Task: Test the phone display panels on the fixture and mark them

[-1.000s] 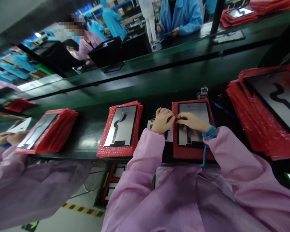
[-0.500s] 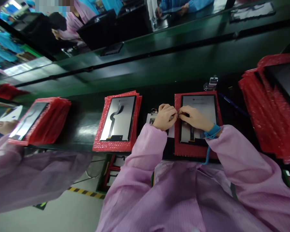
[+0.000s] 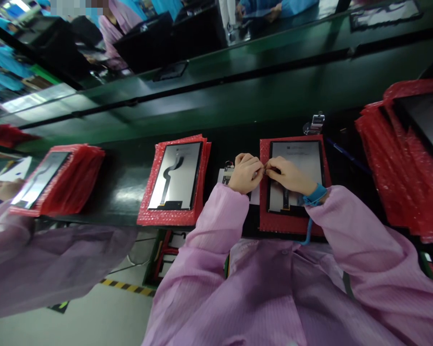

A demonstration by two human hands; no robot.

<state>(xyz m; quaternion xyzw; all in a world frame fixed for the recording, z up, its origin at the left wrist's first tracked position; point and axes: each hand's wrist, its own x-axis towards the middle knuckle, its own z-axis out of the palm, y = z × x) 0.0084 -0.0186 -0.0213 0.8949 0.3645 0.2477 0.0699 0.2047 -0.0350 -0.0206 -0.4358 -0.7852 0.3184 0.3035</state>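
Observation:
My left hand (image 3: 246, 174) and my right hand (image 3: 290, 174) meet fingertip to fingertip at the left edge of a display panel (image 3: 303, 149). Both are closed in a pinch, and whatever lies between the fingertips is too small to make out. The panel lies back side up on a red bubble-wrap bag (image 3: 285, 225), its dark flex cable (image 3: 286, 198) partly hidden under my right hand. Beneath my left hand is a white plate with a small circuit board (image 3: 224, 177), mostly covered. A blue wrist strap (image 3: 314, 194) with a coiled cord circles my right wrist.
Left of me, another display panel (image 3: 175, 178) rests on red bubble wrap, with a further wrapped stack (image 3: 82, 182) beyond, near a co-worker's hand (image 3: 7, 189). At right are a metal clip (image 3: 314, 124), a blue pen (image 3: 346, 154) and a pile of red bags (image 3: 400, 178).
My hands keep nearly the same pinch at the panel's edge. The view has shifted very slightly; nothing on the bench has visibly moved.

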